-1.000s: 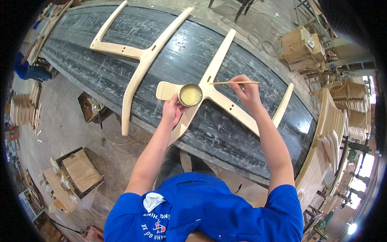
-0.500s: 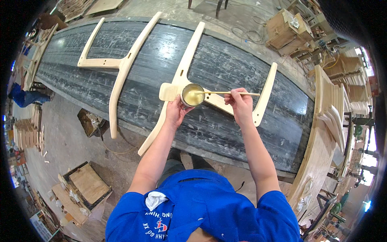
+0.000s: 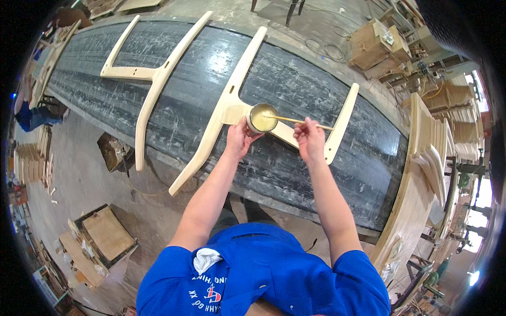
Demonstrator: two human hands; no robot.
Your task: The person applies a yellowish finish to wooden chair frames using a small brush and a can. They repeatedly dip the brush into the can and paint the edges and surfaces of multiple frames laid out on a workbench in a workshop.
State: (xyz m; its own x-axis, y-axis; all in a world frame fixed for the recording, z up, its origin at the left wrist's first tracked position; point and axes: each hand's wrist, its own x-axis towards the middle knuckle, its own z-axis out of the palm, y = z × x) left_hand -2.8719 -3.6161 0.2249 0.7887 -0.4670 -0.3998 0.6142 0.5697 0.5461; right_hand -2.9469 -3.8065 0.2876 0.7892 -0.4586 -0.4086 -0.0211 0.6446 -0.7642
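My left hand (image 3: 241,139) grips a small round cup (image 3: 270,129) of pale yellow, glue-like paste, tilted so its inside shows. A flat pale piece with rounded corners (image 3: 234,115) sticks out beside the cup, seemingly in the same hand; how it is held is hidden. In my right hand (image 3: 311,138), the fingers pinch a thin wooden stick (image 3: 290,120) whose far end dips into the paste. Both hands hover over a pale wooden chair-side frame (image 3: 208,139) lying on the dark table, its crossbar partly behind the cup and right hand.
A second similar wooden frame (image 3: 150,97) lies to the left on the long dark streaked table (image 3: 184,116). Stacked curved wooden parts (image 3: 429,152) stand at the right end. On the floor are a wooden box (image 3: 108,234) and a dark container (image 3: 113,152). Another person (image 3: 37,117) is far left.
My left hand has shifted slightly right and up with the cup and flat piece. The stick stays in the paste, now slanting more. The whole view has shifted slightly.
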